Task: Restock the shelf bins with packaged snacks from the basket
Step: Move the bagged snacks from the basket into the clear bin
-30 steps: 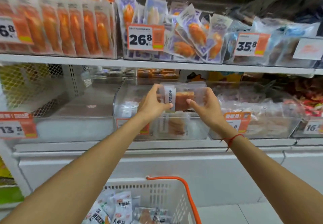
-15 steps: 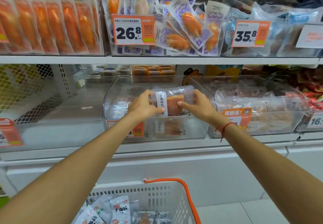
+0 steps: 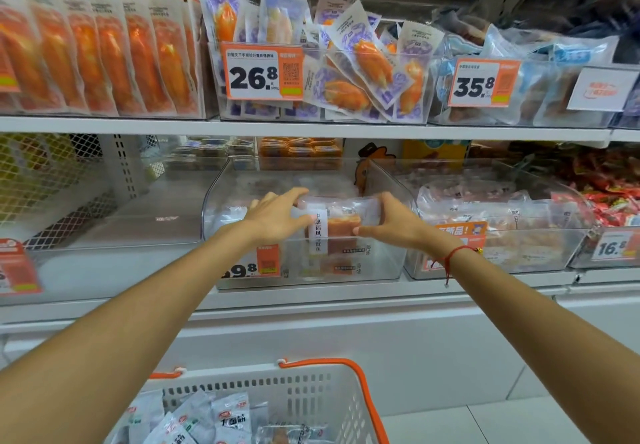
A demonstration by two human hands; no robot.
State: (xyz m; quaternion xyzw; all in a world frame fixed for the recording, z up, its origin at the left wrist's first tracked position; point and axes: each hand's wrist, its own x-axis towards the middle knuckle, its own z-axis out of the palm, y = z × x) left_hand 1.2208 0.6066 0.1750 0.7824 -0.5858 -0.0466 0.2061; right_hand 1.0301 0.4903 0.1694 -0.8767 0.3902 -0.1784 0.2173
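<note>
Head view looks down two bare arms reaching into a clear bin (image 3: 398, 263) on the lower shelf (image 3: 311, 293). Left hand (image 3: 277, 217) grips the left end of a snack pack (image 3: 341, 220), thumb under and fingers curled over the top edge. Right hand (image 3: 394, 220) pinches the right end — a red string bracelet (image 3: 453, 255) sits on that wrist. The pack is clear film with a white label strip of printed characters and an orange-brown block inside; it is held level just above the bin's front wall, over a few like packs (image 3: 341, 263) lying low in the bin. An orange price tag (image 3: 256, 265) hangs on the bin front, partly hidden by the left forearm. To the right stands another bin (image 3: 519, 253), fuller, with pale packs. The upper shelf holds orange packs at left and purple-printed packs behind a 26.8 tag (image 3: 263, 71). Near the bottom edge, a white basket (image 3: 311, 395) with an orange handle holds more snack packets (image 3: 207, 419).
</note>
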